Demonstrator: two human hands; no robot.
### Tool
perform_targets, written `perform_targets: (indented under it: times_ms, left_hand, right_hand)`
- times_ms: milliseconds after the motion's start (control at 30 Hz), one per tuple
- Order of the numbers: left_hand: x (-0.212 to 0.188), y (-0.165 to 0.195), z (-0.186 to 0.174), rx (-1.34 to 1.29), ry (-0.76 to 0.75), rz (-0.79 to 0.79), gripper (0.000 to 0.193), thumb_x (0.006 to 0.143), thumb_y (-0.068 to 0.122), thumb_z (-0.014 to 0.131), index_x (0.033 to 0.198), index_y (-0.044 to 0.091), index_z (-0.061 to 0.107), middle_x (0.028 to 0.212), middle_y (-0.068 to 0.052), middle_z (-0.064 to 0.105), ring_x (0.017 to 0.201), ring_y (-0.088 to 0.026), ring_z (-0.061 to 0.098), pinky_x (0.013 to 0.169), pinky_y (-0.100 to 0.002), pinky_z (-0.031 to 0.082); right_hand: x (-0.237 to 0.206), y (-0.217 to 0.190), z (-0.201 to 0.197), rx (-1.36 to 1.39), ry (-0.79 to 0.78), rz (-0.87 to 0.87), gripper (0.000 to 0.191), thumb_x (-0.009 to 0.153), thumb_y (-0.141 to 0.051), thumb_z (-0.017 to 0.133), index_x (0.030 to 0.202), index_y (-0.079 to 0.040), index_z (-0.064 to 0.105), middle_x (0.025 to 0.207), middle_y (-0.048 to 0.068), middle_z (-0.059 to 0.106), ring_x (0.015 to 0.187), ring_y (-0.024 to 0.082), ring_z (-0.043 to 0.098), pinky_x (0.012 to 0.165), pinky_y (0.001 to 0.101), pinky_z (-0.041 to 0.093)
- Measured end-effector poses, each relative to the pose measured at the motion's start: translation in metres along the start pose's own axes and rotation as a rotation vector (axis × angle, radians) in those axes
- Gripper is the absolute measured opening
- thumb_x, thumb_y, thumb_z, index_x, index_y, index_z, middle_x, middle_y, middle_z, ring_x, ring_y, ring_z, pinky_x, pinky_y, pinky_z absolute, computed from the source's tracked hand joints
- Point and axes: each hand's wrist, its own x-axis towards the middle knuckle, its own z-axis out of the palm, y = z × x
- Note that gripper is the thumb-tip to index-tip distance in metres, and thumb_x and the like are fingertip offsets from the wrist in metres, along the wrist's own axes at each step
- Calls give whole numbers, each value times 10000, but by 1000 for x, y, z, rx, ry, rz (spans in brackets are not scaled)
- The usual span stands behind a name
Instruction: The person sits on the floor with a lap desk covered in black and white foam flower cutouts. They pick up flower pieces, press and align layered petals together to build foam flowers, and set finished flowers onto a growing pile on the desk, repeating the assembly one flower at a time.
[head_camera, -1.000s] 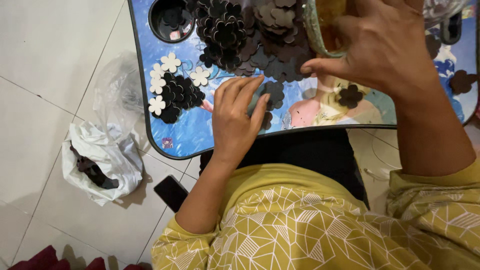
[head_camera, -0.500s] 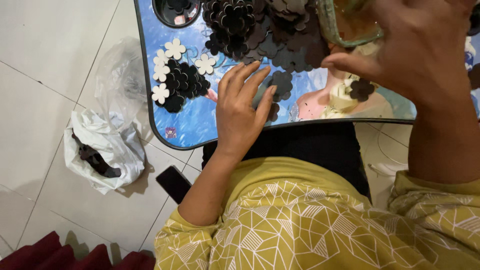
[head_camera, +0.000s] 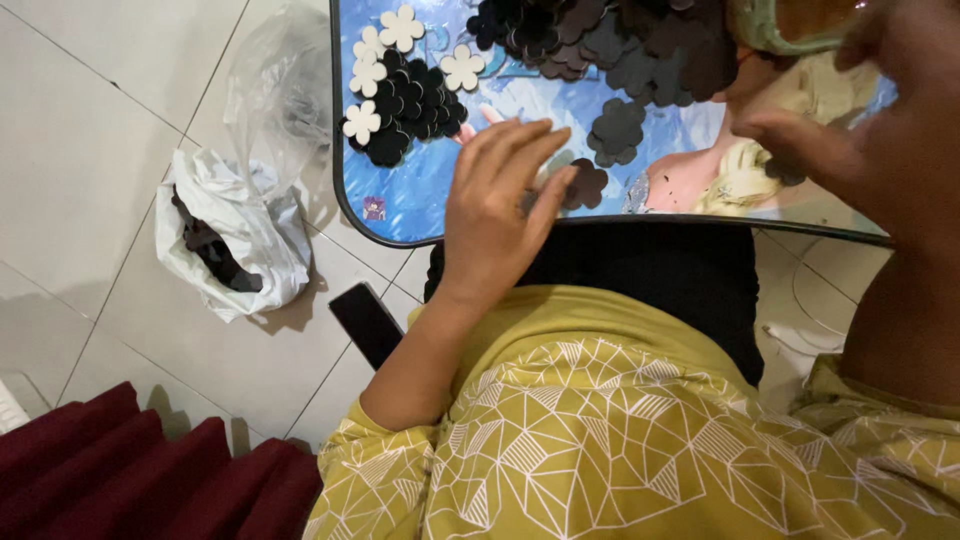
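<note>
My left hand (head_camera: 503, 205) lies flat near the front edge of a small blue picture tray table (head_camera: 400, 205), fingers together over a dark flower-shaped cutout (head_camera: 585, 185). My right hand (head_camera: 865, 130) is raised close to the camera, gripping a pale green cup (head_camera: 775, 25) at the top edge. A small heap of black flower cutouts (head_camera: 410, 105) ringed by white flower cutouts (head_camera: 362, 122) sits at the table's left. A bigger pile of dark cutouts (head_camera: 600, 40) lies along the far side.
A white plastic bag (head_camera: 235, 235) with dark pieces inside lies on the tiled floor, left of the table, beside a clear plastic bag (head_camera: 285, 85). A black phone (head_camera: 365, 322) rests on the floor by my lap. Dark red fabric (head_camera: 130, 470) fills the lower left.
The view has closed in and shifted. My left hand slid slightly toward the table's front edge. My right hand lifted the green cup higher, nearer the camera.
</note>
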Motion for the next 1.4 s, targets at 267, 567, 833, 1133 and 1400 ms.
perform_targets:
  times_ms: [267,567,833,1133,1400]
  left_hand:
    - [5,-28,-34,255,215,-50,297,1017,156,761,1304,119,694,1292,-27,675,1271,-264,588,1105,-392,471]
    - [22,-85,-52,405,275,-132,573,1058,420,709,1507,112,528,1573,-124,495,1498,-371,404,1267,-498,340]
    - [46,-92,-38,529,-56,-107,766,989,639,663,1545,149,470,1623,-132,415,1542,-397,284,1273,-589,182]
    - [8,-52,-27,261,-227,190,703,923,529,801,1502,199,575,1634,-42,408,1564,-363,281,1305,-614,152]
    - [11,-37,-11,358,-131,203,387,973,387,794,1291,179,719,1601,-88,444,1556,-374,249,1293,-643,129]
  right_hand:
    - [-83,62,60,669,-104,354,543,944,-456,763,1190,0,600,1167,100,590,795,124,598,717,217,505]
    - [-63,-43,31,317,115,-28,643,948,-621,771,1107,-6,676,1330,155,558,1103,225,552,946,335,461]
    - [-49,-95,13,257,160,0,686,982,-732,653,1056,-55,739,1301,141,587,1258,274,518,1100,384,392]
    - [-45,-118,17,422,184,69,734,976,-786,585,1067,-71,719,1276,144,602,1217,275,558,1096,367,423]
    - [-40,-130,15,565,169,92,762,974,-776,555,1088,-37,703,1289,164,583,1207,267,570,1081,360,457]
